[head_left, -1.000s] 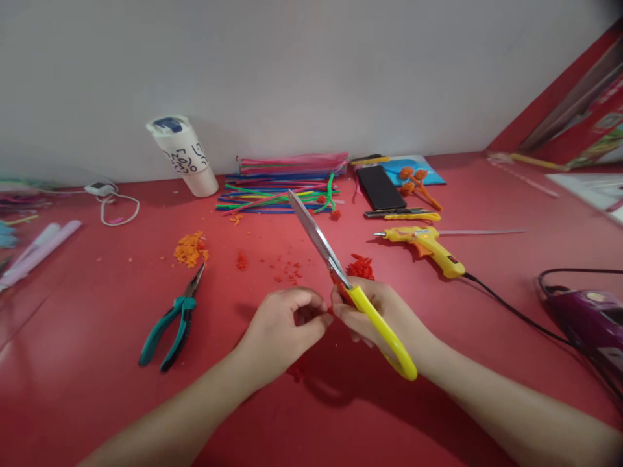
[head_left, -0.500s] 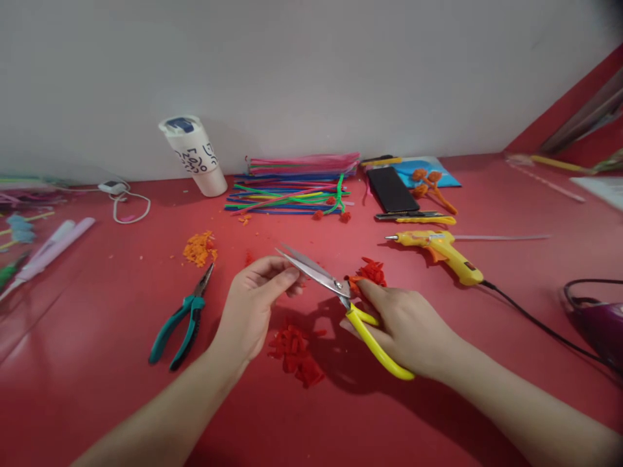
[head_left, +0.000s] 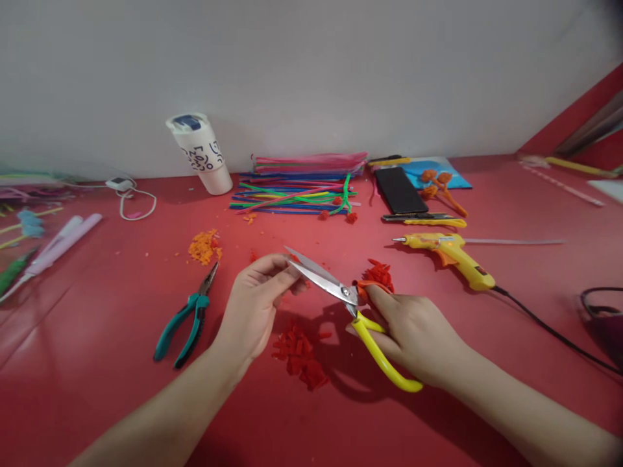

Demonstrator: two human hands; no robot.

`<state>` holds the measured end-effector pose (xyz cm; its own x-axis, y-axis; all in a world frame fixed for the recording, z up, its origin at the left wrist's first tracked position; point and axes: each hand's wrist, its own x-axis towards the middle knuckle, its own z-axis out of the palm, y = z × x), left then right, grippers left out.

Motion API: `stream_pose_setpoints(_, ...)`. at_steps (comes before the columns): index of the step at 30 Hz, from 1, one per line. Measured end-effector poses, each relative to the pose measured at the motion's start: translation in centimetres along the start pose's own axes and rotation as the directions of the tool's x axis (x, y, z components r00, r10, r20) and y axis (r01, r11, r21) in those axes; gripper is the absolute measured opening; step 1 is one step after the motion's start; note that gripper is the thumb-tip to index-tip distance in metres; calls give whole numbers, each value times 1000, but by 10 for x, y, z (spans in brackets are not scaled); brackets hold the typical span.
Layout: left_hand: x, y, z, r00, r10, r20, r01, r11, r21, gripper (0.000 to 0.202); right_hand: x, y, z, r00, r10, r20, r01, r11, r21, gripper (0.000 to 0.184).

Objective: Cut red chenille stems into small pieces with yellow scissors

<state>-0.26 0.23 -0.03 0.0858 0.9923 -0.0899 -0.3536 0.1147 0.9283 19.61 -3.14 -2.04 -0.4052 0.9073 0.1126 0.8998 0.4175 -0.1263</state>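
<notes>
My right hand grips a pair of scissors with yellow handles, their blades slightly parted and pointing left. Close to the pivot, an orange piece shows by my right fingers. The thumb and fingers of my left hand are pinched together at the blade tips; a bit of red shows there, but what they hold is mostly hidden. On the table below the blades lies a pile of red snippets. Another red pile sits just beyond my right hand.
Teal pliers and orange clippings lie left. Pipe cleaners and a white tumbler are at the back. To the right are a phone, a utility knife and a yellow glue gun with a cord.
The scissor blades have parted a little more at the tips. My left hand keeps its pinch beside them. The whole view has shifted slightly.
</notes>
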Motion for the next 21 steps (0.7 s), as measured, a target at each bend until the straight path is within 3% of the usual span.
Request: stream_pose_setpoints(21, 0, 2, 0, 1000, -9, 15, 9, 1000, -17, 1, -1, 1, 3, 1000, -9, 14, 9, 1000, -26, 31)
